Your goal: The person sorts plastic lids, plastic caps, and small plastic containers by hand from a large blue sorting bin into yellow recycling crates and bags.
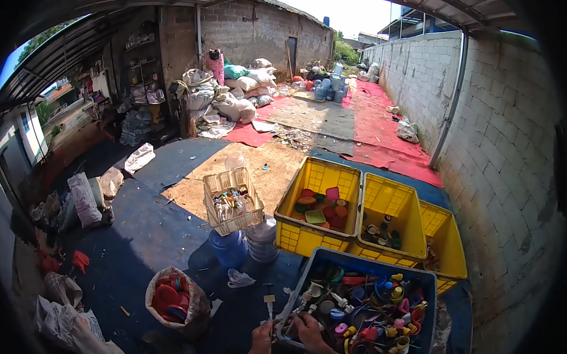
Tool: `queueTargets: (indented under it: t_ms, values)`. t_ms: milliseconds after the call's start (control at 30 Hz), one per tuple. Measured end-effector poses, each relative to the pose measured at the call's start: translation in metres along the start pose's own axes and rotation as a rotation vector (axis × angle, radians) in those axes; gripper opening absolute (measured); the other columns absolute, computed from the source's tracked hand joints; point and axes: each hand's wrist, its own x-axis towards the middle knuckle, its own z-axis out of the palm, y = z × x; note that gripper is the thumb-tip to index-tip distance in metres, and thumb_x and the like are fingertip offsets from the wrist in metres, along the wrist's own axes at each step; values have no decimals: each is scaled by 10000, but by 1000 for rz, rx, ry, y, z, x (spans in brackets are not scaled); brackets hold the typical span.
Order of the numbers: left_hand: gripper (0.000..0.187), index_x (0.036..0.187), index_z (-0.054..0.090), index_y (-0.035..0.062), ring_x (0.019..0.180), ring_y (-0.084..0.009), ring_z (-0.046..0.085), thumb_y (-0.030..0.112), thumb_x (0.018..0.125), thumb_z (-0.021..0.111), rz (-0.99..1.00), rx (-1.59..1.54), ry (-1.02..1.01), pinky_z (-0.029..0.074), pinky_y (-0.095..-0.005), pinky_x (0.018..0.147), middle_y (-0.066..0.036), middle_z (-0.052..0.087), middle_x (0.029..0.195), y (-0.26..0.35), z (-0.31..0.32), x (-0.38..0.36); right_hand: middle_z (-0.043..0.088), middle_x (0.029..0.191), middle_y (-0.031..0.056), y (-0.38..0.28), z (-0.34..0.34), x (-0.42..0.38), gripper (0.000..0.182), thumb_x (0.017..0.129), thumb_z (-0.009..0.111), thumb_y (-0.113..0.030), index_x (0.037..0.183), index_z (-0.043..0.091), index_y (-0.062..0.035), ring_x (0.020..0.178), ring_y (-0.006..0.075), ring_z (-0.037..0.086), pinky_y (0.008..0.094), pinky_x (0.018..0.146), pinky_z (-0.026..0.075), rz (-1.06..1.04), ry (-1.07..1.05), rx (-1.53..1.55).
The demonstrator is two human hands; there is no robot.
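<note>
My left hand (262, 340) is closed around the lower end of a thin white stick-like piece (270, 310) with a tan block near its upper end and a dark tip. It is held upright just left of the grey-blue crate (435, 296); its exact kind is not clear. My right hand (309, 332) is at the crate's left side, fingers bent and closed on something small that I cannot make out. The crate is full of mixed plastic caps and pump tops (369, 311) in many colours.
Yellow crates (320, 235) with sorted caps stand behind. A cream basket (235, 223) of small parts rests on blue water jugs (228, 247). A sack (175, 299) of red lids stands at left. Filled sacks (243, 85) and a block wall (494, 138) border the yard.
</note>
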Motion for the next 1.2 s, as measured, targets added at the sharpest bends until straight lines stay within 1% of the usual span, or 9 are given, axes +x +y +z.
queueTargets:
  t_ms: [67,167,233,467,633,867,1000,1100,1200]
  values:
    - [229,857,667,118,500,-69,441,322,923,587,-19,-19,63,348,-227,443,54,497,613,40,-28,-1,574,930,87,-27,66,-7,196,990,460,-178,1083,495,-10,779,227,675,366,682,585,99,-18,121]
    - [322,1097,621,4,562,-75,438,285,973,528,-210,-61,75,351,-235,488,21,484,703,69,-115,33,537,949,77,-23,143,13,221,1004,427,-213,1130,452,-34,812,226,671,392,659,599,178,-59,221]
    - [256,1010,639,32,529,-75,436,265,972,538,-173,-136,108,363,-213,455,21,460,684,100,-151,30,538,954,74,-23,190,22,224,1005,429,-222,1136,454,-41,832,222,668,389,649,600,243,-53,249]
    - [237,1031,630,66,462,-65,414,276,966,541,-144,-47,220,331,-223,379,18,470,704,141,-266,47,547,969,64,-11,283,66,243,986,476,-164,1198,462,-46,853,187,646,352,674,594,399,-282,93]
    - [242,1031,632,47,483,-66,416,241,978,495,-174,-124,290,324,-213,391,17,474,705,146,-276,76,575,989,72,-1,303,107,306,930,572,-80,1213,484,-2,899,166,621,344,717,586,371,-313,36]
    - [229,1059,632,42,554,-75,454,184,983,469,-232,-250,288,365,-222,450,18,483,749,160,-260,151,616,976,66,-15,309,185,300,894,637,-118,1162,567,-2,822,171,639,323,682,563,420,-179,36]
    - [186,1050,645,46,587,-78,484,171,960,542,-175,-221,262,421,-226,514,34,478,763,181,-238,231,641,854,16,-13,295,257,316,864,674,-117,1152,598,-9,726,84,588,213,598,474,331,-127,22]
    - [142,1009,665,49,623,-74,521,146,932,595,-143,-115,170,452,-219,582,37,538,796,191,-227,320,627,803,1,-14,282,329,289,862,676,-118,1122,616,-6,683,69,565,199,565,423,296,-80,-58]
    - [207,1089,646,19,727,-75,574,129,919,608,-152,-80,128,503,-234,653,7,603,843,206,-202,417,614,778,-9,-32,272,415,249,865,663,-96,1091,630,2,660,65,552,203,561,405,277,-102,-54]
